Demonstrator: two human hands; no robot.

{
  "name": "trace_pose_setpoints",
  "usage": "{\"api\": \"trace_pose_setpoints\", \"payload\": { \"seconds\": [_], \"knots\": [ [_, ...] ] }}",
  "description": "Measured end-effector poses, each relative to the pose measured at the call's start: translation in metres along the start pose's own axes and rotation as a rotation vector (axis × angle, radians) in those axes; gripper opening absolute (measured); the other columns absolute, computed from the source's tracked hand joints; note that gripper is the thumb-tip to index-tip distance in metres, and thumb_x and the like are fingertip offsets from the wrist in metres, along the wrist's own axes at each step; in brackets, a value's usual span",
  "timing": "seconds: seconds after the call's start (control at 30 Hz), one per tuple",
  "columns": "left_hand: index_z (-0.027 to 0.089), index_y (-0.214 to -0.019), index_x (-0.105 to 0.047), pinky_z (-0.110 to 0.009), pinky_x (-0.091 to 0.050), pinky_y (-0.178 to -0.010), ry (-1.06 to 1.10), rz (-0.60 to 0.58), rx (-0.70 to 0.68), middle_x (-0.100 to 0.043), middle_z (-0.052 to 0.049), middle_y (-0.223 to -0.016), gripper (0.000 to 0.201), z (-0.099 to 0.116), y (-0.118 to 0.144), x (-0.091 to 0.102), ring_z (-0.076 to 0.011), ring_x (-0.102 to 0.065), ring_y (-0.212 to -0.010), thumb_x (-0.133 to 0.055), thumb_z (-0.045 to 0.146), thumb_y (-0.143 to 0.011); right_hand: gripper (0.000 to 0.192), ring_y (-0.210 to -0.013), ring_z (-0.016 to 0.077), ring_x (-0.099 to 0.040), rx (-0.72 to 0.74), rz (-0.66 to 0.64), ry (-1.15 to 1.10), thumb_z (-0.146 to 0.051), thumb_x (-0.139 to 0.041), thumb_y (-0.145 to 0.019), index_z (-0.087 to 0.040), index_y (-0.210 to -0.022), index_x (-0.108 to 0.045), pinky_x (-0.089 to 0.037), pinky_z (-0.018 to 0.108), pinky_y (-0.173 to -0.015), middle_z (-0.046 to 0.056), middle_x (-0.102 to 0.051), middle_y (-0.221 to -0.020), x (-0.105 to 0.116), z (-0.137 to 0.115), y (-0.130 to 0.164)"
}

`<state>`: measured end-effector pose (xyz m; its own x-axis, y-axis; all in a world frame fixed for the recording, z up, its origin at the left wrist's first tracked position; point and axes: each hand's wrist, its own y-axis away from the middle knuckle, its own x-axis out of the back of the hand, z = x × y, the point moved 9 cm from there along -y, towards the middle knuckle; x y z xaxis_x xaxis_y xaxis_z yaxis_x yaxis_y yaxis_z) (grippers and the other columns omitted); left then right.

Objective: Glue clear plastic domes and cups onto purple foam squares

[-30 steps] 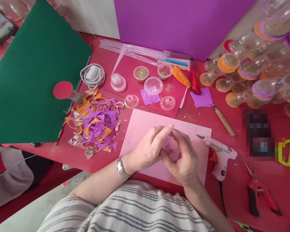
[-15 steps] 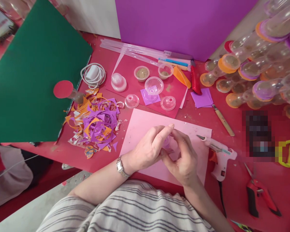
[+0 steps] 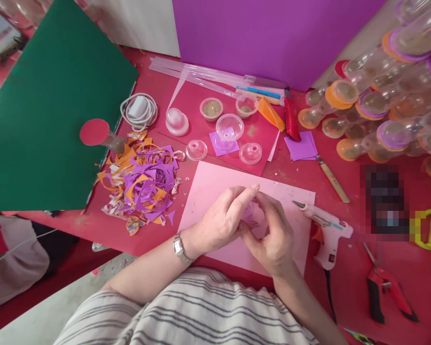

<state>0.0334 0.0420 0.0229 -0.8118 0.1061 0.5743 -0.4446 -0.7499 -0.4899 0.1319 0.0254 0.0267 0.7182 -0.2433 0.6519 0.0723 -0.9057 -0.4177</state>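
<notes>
My left hand (image 3: pixel 221 220) and my right hand (image 3: pixel 273 235) meet over a pale pink sheet (image 3: pixel 208 189) at the table's near edge. Between their fingertips they pinch a small clear plastic cup (image 3: pixel 249 213), mostly hidden by the fingers. A watch sits on my left wrist. A white glue gun (image 3: pixel 326 230) lies just right of my right hand, its nozzle pointing toward the sheet.
Several clear cups (image 3: pixel 230 127) and purple squares (image 3: pixel 301 145) lie beyond the pink sheet. A heap of purple and orange paper scraps (image 3: pixel 140 184) sits to the left, a green board (image 3: pixel 53 110) beyond it. Stacked filled cups (image 3: pixel 380 110) stand at the right, red snips (image 3: pixel 384 287) near right.
</notes>
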Motion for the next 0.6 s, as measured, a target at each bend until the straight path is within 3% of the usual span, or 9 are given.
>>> {"api": "trace_pose_setpoints", "payload": {
  "seconds": [0.6],
  "knots": [
    [0.015, -0.156, -0.010, -0.038, -0.057, -0.091, 0.008, -0.044, 0.011, -0.053, -0.015, -0.119, 0.073, -0.0008, -0.0006, -0.0028, -0.0223, -0.056, -0.111, -0.052, 0.018, -0.095, 0.052, -0.101, 0.0271, -0.067, -0.001, -0.014, 0.014, -0.028, -0.060, -0.088, -0.023, -0.139, -0.047, -0.061, 0.046, -0.080, 0.012, -0.067, -0.114, -0.0015, 0.0012, 0.0008]
  ]
}}
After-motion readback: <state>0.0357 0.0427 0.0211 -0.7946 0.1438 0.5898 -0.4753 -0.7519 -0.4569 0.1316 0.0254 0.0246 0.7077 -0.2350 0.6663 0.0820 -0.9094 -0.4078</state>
